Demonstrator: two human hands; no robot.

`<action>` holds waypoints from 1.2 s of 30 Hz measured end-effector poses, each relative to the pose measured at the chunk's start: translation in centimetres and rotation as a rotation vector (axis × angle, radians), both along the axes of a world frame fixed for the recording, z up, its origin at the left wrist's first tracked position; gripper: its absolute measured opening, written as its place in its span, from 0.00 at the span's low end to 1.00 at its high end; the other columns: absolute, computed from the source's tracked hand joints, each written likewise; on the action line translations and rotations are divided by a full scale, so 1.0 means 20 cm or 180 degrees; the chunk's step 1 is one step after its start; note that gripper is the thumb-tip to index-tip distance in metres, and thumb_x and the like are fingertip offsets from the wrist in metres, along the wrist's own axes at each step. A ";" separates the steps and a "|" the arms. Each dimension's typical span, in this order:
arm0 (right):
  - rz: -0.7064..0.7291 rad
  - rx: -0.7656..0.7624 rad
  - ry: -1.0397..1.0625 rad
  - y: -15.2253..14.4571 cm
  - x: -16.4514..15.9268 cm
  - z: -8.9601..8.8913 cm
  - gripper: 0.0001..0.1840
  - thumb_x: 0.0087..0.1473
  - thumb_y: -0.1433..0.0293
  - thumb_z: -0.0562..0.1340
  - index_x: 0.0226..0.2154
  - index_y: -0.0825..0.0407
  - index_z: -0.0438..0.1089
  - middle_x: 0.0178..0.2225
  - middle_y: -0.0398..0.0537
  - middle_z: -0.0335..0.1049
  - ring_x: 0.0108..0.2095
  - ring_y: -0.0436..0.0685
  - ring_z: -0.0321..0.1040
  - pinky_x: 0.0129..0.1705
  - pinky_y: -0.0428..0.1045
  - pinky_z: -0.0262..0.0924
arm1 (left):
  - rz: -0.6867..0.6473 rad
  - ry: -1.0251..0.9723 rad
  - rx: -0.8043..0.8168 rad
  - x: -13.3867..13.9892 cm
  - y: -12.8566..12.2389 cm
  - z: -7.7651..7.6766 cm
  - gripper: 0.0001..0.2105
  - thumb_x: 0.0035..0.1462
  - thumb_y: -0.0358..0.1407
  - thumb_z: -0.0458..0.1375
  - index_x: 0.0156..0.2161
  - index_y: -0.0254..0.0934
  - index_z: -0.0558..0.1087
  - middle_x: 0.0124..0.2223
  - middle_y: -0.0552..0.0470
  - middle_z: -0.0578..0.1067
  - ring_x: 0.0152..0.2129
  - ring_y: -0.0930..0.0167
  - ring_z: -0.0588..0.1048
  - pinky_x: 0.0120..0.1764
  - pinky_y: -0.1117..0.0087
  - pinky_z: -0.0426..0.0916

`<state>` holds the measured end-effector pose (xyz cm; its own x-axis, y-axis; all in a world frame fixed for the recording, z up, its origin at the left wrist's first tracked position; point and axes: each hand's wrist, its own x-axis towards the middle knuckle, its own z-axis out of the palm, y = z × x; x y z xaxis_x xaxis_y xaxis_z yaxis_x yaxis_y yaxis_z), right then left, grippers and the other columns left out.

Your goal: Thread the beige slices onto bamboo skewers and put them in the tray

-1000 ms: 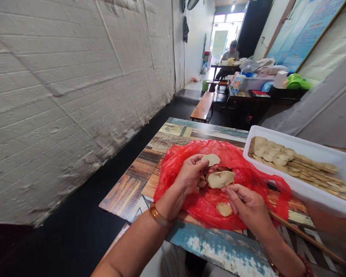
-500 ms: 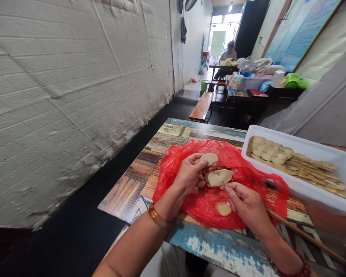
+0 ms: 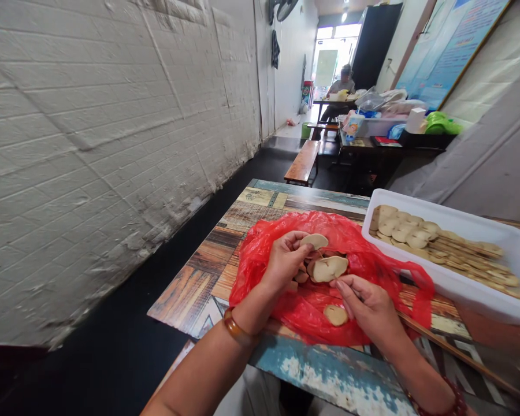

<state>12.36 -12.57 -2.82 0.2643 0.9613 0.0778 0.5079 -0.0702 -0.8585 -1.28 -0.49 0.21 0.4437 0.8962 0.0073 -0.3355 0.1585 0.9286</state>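
My left hand [image 3: 288, 254] is closed, pinching a pale, round flat slice [image 3: 315, 241] between thumb and fingers above a red plastic bag [image 3: 260, 263]. My right hand [image 3: 364, 303] is closed too, its fingertips at the lower right edge of a larger pale slice [image 3: 328, 269]. They appear to grip a thin skewer that runs through this slice; most of it is hidden. More slices lie behind it in the bag's opening, partly covered by my hands. One loose slice [image 3: 335, 315] rests on the red plastic near my right thumb.
A white tray [image 3: 459, 215] at the right holds rows of overlapping pale slices. One long wooden stick [image 3: 455, 349] crosses the patterned table [image 3: 190, 289] by my right forearm. Farther back are a bench [image 3: 302, 160], a cluttered table and a seated person [image 3: 342, 84].
The larger slice has shifted and tilted slightly at my right fingertips. Both hands stay in nearly the same place with their grips unchanged.
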 end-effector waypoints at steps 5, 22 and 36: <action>-0.0009 0.0007 -0.0010 0.01 0.00 0.00 0.19 0.57 0.57 0.54 0.30 0.53 0.72 0.13 0.37 0.58 0.16 0.50 0.58 0.21 0.45 0.55 | 0.0071 0.0214 0.0205 0.01 0.00 0.00 0.09 0.43 0.33 0.64 0.33 0.33 0.73 0.30 0.52 0.77 0.26 0.73 0.74 0.31 0.75 0.68; -0.0050 0.0018 0.0017 0.00 -0.02 0.02 0.18 0.57 0.57 0.53 0.27 0.51 0.69 0.13 0.37 0.56 0.16 0.49 0.56 0.22 0.45 0.54 | -0.0159 0.0137 -0.0123 0.01 0.02 -0.05 0.13 0.41 0.37 0.66 0.33 0.33 0.72 0.28 0.50 0.76 0.24 0.72 0.75 0.28 0.75 0.67; -0.0024 0.0073 -0.0057 0.00 -0.01 0.00 0.17 0.58 0.58 0.53 0.28 0.51 0.69 0.14 0.36 0.57 0.16 0.49 0.57 0.22 0.44 0.54 | -0.0263 0.0095 -0.0132 0.01 0.01 -0.05 0.15 0.40 0.37 0.67 0.35 0.32 0.73 0.28 0.51 0.76 0.22 0.75 0.72 0.27 0.76 0.65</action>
